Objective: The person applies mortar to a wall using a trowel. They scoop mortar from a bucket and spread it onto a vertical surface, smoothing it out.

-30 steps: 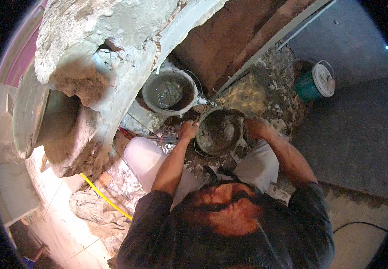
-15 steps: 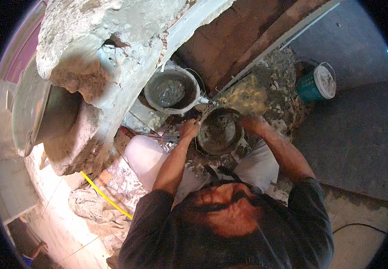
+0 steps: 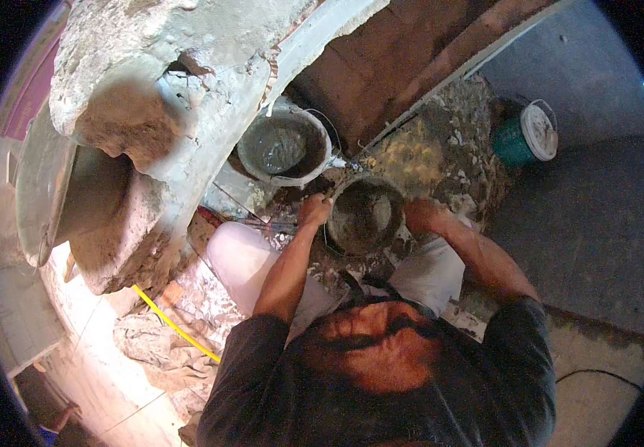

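Note:
Between my knees is a dark round bucket, its inside coated grey and wet-looking. My left hand is closed on the left side of its rim, knuckles up. On the opposite side, my right hand grips the rim, its fingers partly hidden against the bucket wall. Just beyond and to the left stands a larger pale-rimmed bucket with grey wet mix and a wire handle; neither hand touches it.
A rough broken masonry block rises at left, beside a basin-like pale shell. Sandy rubble lies ahead, with a green lidded pail at right. A yellow hose crosses the cloth at lower left.
My right hand and forearm have shifted slightly right. The bucket's inside looks smoother and more evenly grey than before. Both hands stay at its rim.

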